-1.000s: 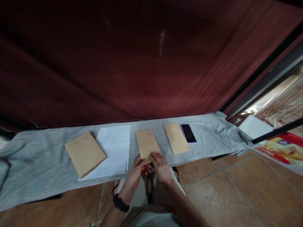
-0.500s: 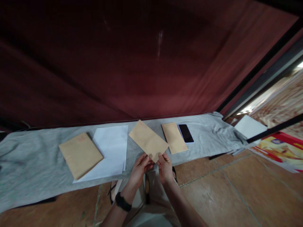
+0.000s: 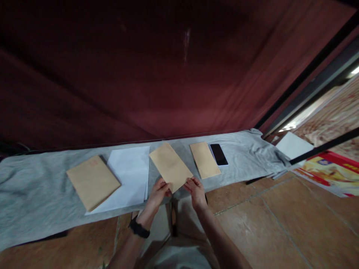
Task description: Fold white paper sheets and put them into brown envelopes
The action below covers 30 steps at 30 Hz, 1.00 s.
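Note:
Between my hands a brown paper envelope (image 3: 171, 166) is held tilted over the grey cloth, its near edge toward me. My left hand (image 3: 158, 192), with a dark band on the wrist, pinches its near left edge. At the near right corner, my right hand (image 3: 195, 188) grips it with thumb and fingers. To the right, a second brown envelope (image 3: 205, 160) lies flat beside a dark-screened phone (image 3: 219, 154). On the left, a stack of brown envelopes (image 3: 94, 182) rests partly over white paper sheets (image 3: 130, 172).
Grey cloth (image 3: 30, 190) covers the long narrow surface. Behind it hangs a dark red curtain (image 3: 168, 93). Tiled floor (image 3: 252, 224) shows in front. At right are a dark metal bar (image 3: 322, 151), a white box (image 3: 294, 145) and a red-and-yellow printed package (image 3: 333, 170).
My hands have moved apart along the envelope's near side, the left one shifting left. The envelope has turned and shows more of its broad face. The view has shifted slightly.

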### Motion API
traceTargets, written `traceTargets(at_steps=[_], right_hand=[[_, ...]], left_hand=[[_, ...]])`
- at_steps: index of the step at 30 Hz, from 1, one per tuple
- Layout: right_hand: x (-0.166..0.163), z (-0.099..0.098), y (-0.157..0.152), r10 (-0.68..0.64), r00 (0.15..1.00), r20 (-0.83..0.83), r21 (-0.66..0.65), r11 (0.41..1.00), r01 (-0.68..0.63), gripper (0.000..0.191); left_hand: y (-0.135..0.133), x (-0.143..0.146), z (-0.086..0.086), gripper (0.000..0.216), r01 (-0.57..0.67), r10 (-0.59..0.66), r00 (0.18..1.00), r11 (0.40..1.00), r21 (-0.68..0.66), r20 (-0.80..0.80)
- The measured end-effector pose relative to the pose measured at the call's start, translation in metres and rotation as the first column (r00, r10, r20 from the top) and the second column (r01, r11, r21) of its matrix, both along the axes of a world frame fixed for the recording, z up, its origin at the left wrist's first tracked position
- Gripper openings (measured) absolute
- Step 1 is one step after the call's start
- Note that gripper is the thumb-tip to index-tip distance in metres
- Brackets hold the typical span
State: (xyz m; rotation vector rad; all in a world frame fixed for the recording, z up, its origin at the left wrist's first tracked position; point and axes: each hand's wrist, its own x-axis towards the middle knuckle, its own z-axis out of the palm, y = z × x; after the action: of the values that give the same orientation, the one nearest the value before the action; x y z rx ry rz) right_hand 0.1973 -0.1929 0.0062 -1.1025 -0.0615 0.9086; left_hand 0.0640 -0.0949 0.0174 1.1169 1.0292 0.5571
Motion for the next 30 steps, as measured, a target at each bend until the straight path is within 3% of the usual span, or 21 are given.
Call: traceTargets(at_steps=[5,9,13,15,17,19,21,24,27,30], right_hand=[[0.011,-0.012,-0.001,0.045,0.999,-0.001,-0.092,0.995,-0.045,0.055],[0.014,-0.022,0.000,0.113,0.990,0.088,-0.167,0.981,-0.098,0.052],[0.019,-0.029,-0.002,0.179,0.938,0.297,-0.239,0.965,-0.109,0.041],[0.022,-0.029,-0.006,0.221,0.868,0.444,-0.293,0.952,-0.093,0.033],[0.024,-0.027,-0.009,0.265,0.702,0.661,-0.338,0.940,-0.037,0.024],[0.024,-0.025,-0.011,0.316,0.419,0.851,-0.351,0.936,0.008,0.026],[0.022,-0.027,-0.011,0.338,0.137,0.931,-0.340,0.940,-0.007,0.034],[0.017,-0.037,-0.009,0.324,-0.152,0.934,-0.333,0.942,-0.033,0.040],[0.012,-0.047,-0.010,0.355,-0.300,0.885,-0.370,0.929,0.007,0.044],[0.011,-0.050,-0.012,0.395,-0.338,0.854,-0.409,0.912,0.030,0.047]], left_hand=[[0.021,-0.005,-0.005,0.032,0.066,-0.066,0.992,0.998,-0.009,-0.108],[0.030,-0.005,-0.005,0.038,0.065,-0.059,0.987,0.997,0.032,-0.148],[0.037,-0.004,-0.010,0.045,0.070,-0.053,0.980,0.994,0.080,-0.193],[0.039,-0.004,-0.012,0.046,0.080,-0.056,0.972,0.992,0.097,-0.227],[0.041,-0.004,-0.015,0.046,0.095,-0.064,0.964,0.989,0.109,-0.258],[0.041,-0.003,-0.016,0.047,0.108,-0.069,0.958,0.986,0.127,-0.279],[0.042,-0.002,-0.017,0.049,0.113,-0.066,0.950,0.983,0.141,-0.306],[0.041,0.000,-0.016,0.051,0.146,-0.064,0.923,0.970,0.192,-0.378],[0.036,-0.002,-0.012,0.051,0.229,-0.044,0.869,0.918,0.323,-0.492],[0.026,-0.003,-0.008,0.045,0.309,0.065,0.788,0.819,0.484,-0.613]])
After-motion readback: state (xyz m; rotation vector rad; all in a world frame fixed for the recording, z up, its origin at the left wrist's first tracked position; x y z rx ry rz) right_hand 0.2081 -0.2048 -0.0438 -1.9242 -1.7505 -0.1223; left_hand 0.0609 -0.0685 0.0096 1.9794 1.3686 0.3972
